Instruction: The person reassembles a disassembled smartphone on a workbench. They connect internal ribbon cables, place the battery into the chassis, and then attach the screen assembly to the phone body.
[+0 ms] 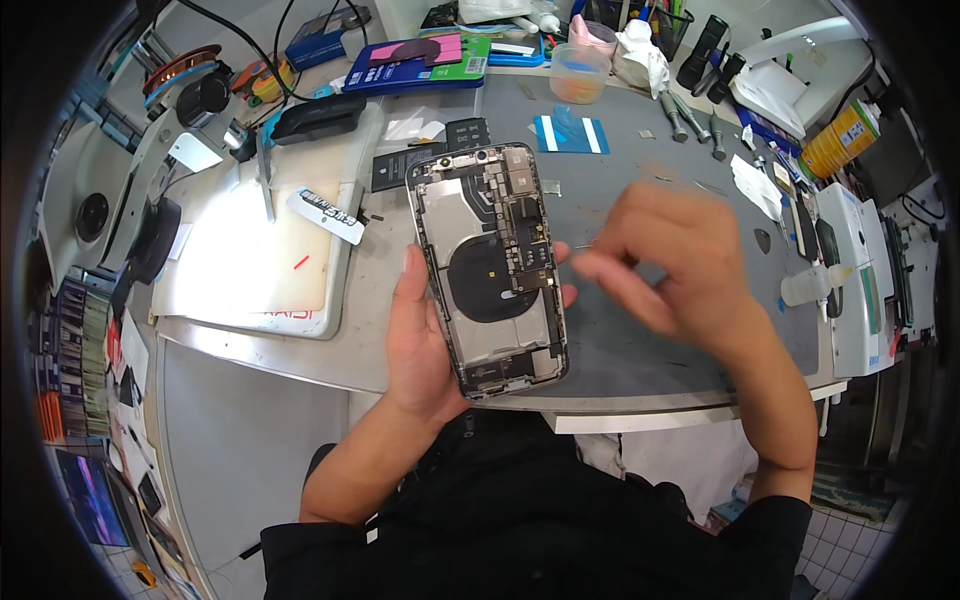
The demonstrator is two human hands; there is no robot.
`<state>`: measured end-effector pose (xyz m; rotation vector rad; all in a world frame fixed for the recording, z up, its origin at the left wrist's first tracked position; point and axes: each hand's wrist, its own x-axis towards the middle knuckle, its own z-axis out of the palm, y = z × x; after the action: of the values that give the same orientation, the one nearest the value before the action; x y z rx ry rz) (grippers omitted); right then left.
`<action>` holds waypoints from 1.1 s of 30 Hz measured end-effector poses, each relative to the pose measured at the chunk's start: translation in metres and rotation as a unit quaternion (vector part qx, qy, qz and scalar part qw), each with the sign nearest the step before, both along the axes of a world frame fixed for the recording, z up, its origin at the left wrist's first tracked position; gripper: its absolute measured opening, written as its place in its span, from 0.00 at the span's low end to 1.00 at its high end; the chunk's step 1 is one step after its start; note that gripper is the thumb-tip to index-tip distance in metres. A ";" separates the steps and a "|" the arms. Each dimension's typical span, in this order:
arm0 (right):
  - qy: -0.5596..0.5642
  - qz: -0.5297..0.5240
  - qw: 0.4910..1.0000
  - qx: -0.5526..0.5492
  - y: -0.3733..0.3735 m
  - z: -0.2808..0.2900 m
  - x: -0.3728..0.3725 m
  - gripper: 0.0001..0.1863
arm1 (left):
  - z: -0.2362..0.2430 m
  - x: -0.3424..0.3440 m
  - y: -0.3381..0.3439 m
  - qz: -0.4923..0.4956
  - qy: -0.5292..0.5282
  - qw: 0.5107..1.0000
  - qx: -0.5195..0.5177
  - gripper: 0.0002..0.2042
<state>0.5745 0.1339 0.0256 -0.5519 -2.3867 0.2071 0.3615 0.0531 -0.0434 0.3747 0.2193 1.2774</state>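
Over matting (640,375), left fingers (408,290) hold an opened phone (490,272) (right fingers (640,235) perhaps pinching).

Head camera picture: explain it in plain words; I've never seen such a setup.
There is no machine here, only a person's two bare hands. The wide, curved picture comes from a camera worn on the head, looking down, so its left is the person's left. The left hand holds an opened phone, inner parts showing. The right hand is to the phone's right; whether its fingers pinch anything is hard to tell. Beyond, on the grey mat, lie a blue card and some slim tools. A bright board lies to the left.
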 end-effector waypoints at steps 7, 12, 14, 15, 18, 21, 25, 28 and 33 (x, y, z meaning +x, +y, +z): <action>0.091 0.084 0.982 -0.141 0.004 -0.009 0.010 0.03 | -0.008 0.000 0.003 -0.015 -0.006 0.999 0.035 0.43; 0.162 -0.056 0.924 -0.342 0.004 -0.004 -0.004 0.21 | -0.005 -0.001 0.000 -0.018 -0.017 1.000 0.014 0.43; 0.156 -0.026 0.910 -0.383 0.009 -0.004 -0.006 0.23 | -0.003 0.000 -0.001 -0.022 -0.018 1.000 0.007 0.43; 0.152 -0.010 0.902 -0.404 0.010 -0.004 -0.007 0.24 | -0.002 0.000 -0.001 -0.020 -0.012 1.000 0.002 0.43; 0.169 0.009 0.883 -0.438 0.011 -0.005 -0.013 0.24 | -0.004 -0.001 0.000 -0.031 -0.015 0.999 0.033 0.43; 0.177 0.028 0.848 -0.499 0.009 -0.006 -0.020 0.23 | -0.005 -0.001 0.000 -0.031 -0.009 0.998 0.052 0.43; 0.177 0.044 0.828 -0.530 0.007 -0.002 -0.025 0.20 | -0.004 0.000 -0.001 -0.022 0.007 0.998 0.050 0.43; 0.179 0.050 0.825 -0.534 0.007 -0.001 -0.026 0.19 | -0.001 0.001 -0.003 -0.024 0.004 0.999 0.037 0.43; 0.200 0.063 0.828 -0.520 0.008 -0.006 -0.025 0.18 | 0.001 0.001 -0.003 -0.018 0.024 0.999 0.033 0.42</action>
<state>0.5491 0.1414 0.0201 -0.7155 -1.7208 1.5697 0.3624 0.0499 -0.0424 0.4647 0.2114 1.2432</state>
